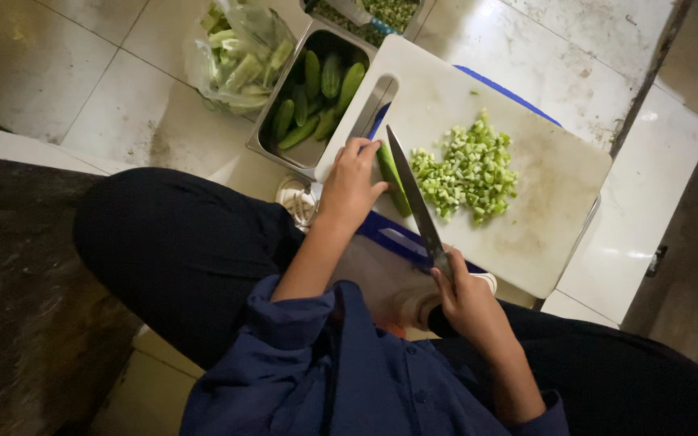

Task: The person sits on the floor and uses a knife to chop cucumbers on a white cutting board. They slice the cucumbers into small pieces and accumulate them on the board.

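Dicing in progress. The left hand (351, 182) pins a cucumber (392, 178) flat on the white cutting board (559, 186); the right hand (466, 303) grips a knife (415, 194), its blade laid alongside the cucumber. Diced pieces (470, 169) are heaped at the blade's 3 o'clock. The next cut calls for fingertips tucked clear. At 11 o'clock, a steel tray (272, 129) holds whole cucumbers; the plastic bag (236, 52) beyond it probably holds trimmings.

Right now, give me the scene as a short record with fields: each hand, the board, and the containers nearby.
left hand: pressing a green cucumber piece on the board
right hand: gripping a long steel knife, blade beside the cucumber
white plastic cutting board: holds a pile of diced cucumber
steel tray: whole green cucumbers
clear plastic bag: pale green trimmings
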